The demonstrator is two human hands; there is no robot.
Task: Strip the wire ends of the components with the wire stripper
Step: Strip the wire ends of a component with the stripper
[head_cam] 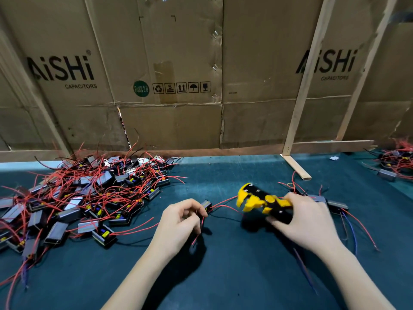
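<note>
Your left hand [182,218] grips a small black component [206,205] by its red wires [223,203] while your right hand [299,220] holds the yellow-and-black wire stripper [262,201] just beside them, above a green table [223,276]; a heap of components [85,198] lies left.

dark teal table [223,276], felt-like covering. big heap of black components [89,198] with tangled red wires on left part, spreading toward back edge. two more components [330,202] just right of centre, red and blue leads trailing toward near edge. smaller pile [395,164] at far right, cut off by frame. wooden foot [296,167] of upright frame rests on table at back right. cardboard wall [178,74] stands along back edge.
</note>
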